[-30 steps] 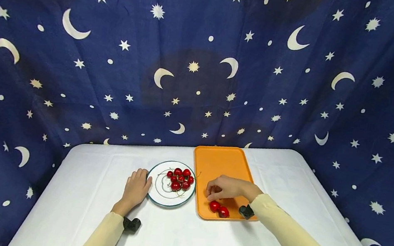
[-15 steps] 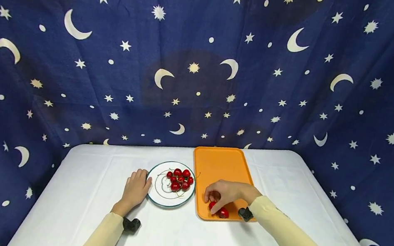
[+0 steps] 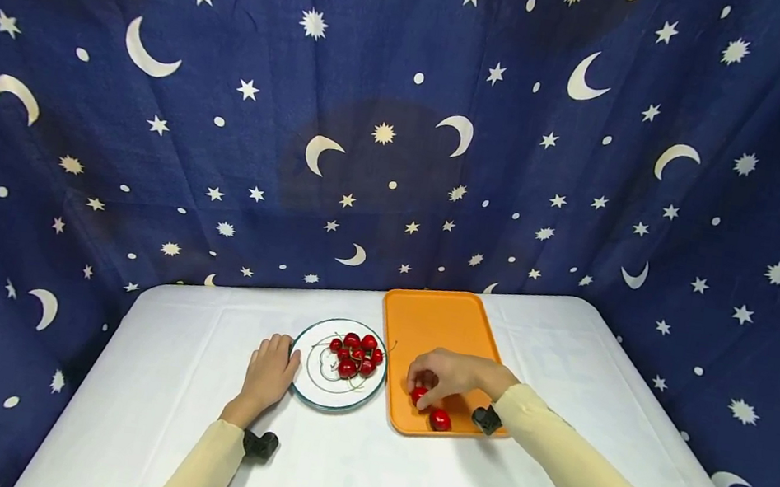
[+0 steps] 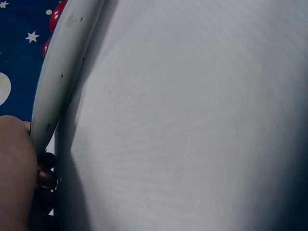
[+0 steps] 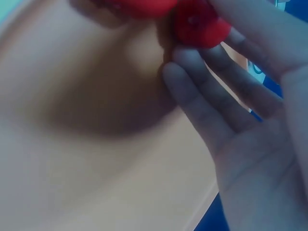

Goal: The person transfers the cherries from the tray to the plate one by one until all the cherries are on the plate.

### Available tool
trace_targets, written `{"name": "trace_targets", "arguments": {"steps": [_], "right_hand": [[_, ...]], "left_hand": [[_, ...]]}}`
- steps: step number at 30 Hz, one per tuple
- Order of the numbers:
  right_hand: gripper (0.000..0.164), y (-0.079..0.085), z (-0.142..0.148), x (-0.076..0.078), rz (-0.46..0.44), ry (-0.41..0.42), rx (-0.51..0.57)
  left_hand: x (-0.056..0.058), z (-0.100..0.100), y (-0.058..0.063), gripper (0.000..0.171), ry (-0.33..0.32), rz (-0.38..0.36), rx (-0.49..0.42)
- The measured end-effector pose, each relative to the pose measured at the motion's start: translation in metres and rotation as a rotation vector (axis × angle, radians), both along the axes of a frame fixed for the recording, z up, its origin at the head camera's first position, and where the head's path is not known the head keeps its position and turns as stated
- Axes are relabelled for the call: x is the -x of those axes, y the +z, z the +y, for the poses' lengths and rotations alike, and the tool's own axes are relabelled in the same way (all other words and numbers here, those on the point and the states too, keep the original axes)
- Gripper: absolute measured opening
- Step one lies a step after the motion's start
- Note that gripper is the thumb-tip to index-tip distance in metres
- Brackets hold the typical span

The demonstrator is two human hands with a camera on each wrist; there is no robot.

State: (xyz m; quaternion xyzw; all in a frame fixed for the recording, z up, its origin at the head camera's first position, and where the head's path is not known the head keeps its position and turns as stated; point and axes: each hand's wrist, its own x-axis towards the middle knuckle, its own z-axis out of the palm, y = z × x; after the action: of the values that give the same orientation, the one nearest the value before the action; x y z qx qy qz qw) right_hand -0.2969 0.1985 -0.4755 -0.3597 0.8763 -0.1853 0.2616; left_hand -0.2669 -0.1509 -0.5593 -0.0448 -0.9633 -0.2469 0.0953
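My right hand [image 3: 448, 373] pinches a red cherry [image 3: 419, 397] between thumb and fingers, low over the front of the orange tray [image 3: 435, 316]. In the right wrist view this cherry [image 5: 202, 26] sits at the fingertips, beside another red cherry [image 5: 144, 6]. That second cherry [image 3: 440, 420] lies on the tray just in front of the hand. My left hand [image 3: 269, 372] holds the left rim of a white plate [image 3: 319, 390] with a dark green edge, thumb at the rim. Several cherries [image 3: 348, 368] with stems are heaped on the plate's right half.
A white cloth [image 3: 342, 478] covers the table. The plate's right rim stands close to the tray's left edge. Behind and at the sides hangs a dark blue curtain [image 3: 260, 159] with moons and stars. Black wrist cameras [image 3: 260, 445] sit on both wrists.
My right hand has come down onto the cherries on the tray, taken one, and moved it slightly back, apart from the other. My left hand and the plate have stayed in place.
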Motion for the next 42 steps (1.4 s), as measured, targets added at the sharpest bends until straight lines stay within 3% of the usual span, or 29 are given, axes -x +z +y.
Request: {"name": "trace_targets", "arguments": {"steps": [11, 20, 34, 42], "right_hand": [[0.024, 0.002, -0.003, 0.003, 0.136, 0.056, 0.075], [0.03, 0.001, -0.011, 0.007, 0.258, 0.009, 0.131], [0.027, -0.002, -0.035, 0.005, 0.325, 0.009, 0.222], [0.029, -0.008, -0.043, 0.005, 0.378, 0.011, 0.195]], "left_hand": [[0.001, -0.001, -0.001, 0.028, 0.004, 0.011, -0.023], [0.002, -0.002, -0.002, 0.027, -0.007, 0.022, -0.003], [0.002, -0.003, -0.003, 0.028, -0.007, 0.023, -0.007], [0.002, -0.003, -0.004, 0.03, -0.005, 0.02, 0.003]]}}
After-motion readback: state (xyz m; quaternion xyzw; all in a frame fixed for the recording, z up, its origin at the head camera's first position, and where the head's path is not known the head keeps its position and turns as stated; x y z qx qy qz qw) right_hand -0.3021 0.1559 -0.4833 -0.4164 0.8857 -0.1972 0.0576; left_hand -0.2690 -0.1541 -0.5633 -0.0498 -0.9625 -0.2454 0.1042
